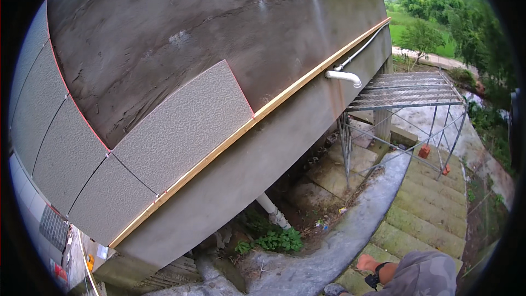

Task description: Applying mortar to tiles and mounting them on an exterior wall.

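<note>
My left hand (369, 263), with a black watch on the wrist, is low at the right of centre beside my grey camouflage clothing (419, 274), over mossy concrete steps (411, 222). Its fingers look spread, with nothing in them. My right hand is not in view. Above and left stands a dark rendered wall (181, 11) partly covered by speckled grey tiles (181, 109), with red edging and white pieces at some joints. A long wooden batten (298, 82) runs diagonally along their lower edge.
A metal scaffold (405, 87) with red bricks (424, 152) stands at the right, beside white pipes (342, 77). Below the concrete ledge (246, 164) lie a sunken area with plants (282, 238) and a curved grey edge (350, 230). Trees and a green field lie beyond.
</note>
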Motion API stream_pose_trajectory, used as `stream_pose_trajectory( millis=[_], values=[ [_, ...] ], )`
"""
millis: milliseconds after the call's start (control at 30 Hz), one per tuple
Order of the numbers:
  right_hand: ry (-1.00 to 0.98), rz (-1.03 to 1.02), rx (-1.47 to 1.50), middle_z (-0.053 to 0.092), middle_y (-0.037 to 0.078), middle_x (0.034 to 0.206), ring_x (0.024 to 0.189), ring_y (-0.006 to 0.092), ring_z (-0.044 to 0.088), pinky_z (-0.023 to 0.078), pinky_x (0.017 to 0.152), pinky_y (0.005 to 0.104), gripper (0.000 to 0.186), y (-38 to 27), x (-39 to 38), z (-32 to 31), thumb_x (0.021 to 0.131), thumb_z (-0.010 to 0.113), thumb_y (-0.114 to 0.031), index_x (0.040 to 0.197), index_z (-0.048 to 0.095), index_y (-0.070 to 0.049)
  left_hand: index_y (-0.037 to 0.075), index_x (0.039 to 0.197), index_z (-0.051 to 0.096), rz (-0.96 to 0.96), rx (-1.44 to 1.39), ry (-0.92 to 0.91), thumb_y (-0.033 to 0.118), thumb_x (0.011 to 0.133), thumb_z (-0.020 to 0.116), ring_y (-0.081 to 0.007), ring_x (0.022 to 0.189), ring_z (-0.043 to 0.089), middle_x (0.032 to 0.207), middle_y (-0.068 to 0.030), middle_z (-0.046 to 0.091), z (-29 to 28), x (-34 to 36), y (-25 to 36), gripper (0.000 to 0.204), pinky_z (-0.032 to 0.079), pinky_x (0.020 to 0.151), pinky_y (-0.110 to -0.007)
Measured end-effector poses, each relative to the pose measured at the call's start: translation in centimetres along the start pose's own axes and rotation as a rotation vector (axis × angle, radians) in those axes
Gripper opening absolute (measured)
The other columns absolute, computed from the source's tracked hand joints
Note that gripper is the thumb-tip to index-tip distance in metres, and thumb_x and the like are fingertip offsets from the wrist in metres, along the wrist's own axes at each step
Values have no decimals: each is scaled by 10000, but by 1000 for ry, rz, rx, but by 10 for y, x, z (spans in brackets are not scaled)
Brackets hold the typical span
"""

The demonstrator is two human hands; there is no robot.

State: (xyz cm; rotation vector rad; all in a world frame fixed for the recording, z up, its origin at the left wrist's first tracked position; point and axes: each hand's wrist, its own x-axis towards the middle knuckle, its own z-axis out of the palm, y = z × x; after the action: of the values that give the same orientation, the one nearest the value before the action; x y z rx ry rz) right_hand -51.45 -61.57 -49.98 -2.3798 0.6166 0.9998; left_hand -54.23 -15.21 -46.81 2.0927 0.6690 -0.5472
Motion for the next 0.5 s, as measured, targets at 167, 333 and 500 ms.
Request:
stream_pose_trajectory(
  millis=[167,333,500],
  values=[
    [68,-19,89,674,227,1104,1046,387,650,524,911,466,393,-2,-15,4,814,614,-323,1020,709,-2,37,880,649,-12,11,-1,176,883,612,-210,597,652,792,-91,684,4,-17,-8,144,504,485,-353],
    [218,-154,16,686,253,973,943,406,672,542,837,496,331,10,32,30,773,610,-267,887,714,27,29,887,643,-91,-20,66,170,884,618,-205,583,649,789,-88,681,-10,-20,-21,143,503,470,-346],
    [229,-90,146,687,247,1000,964,410,667,544,847,490,302,-9,-16,-5,771,611,-226,925,722,9,21,893,638,-155,59,117,165,884,624,-200,570,645,786,-86,677,-15,-4,-78,144,502,456,-340]
  ],
)
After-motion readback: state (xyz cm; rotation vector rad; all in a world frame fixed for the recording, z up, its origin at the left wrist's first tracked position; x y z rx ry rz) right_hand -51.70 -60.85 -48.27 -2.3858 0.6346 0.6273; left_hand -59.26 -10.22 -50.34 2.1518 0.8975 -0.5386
